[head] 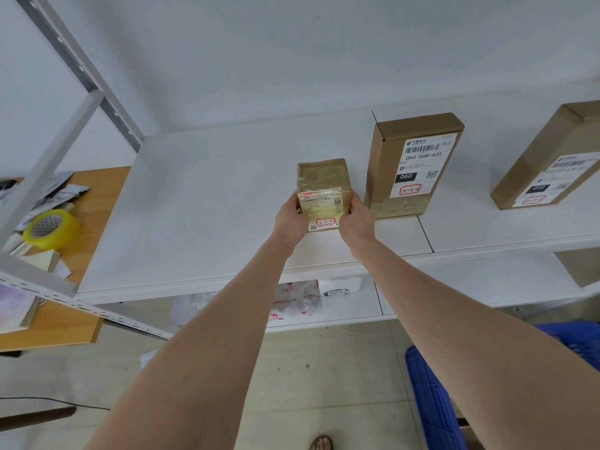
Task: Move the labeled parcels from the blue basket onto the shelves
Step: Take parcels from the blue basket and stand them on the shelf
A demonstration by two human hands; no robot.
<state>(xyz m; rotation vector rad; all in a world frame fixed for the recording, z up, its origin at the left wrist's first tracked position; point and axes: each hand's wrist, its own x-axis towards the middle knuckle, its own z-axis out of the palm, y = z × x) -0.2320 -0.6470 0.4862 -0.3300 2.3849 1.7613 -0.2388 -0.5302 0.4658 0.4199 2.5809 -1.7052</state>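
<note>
Forearms [227, 319] are reaching in from 6 o'clock; the left hand [290, 217] and right hand [357, 219] are pinching the small taped parcel [324, 185] by its sides, apparently seating it on the white shelf [194, 206], 9 o'clock of a brown box [418, 164]. Placement is finishing; release is coming next.

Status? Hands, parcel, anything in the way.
Left hand and right hand grip parcel by its sides. Parcel at shelf, label up. Box close on its right.
</note>
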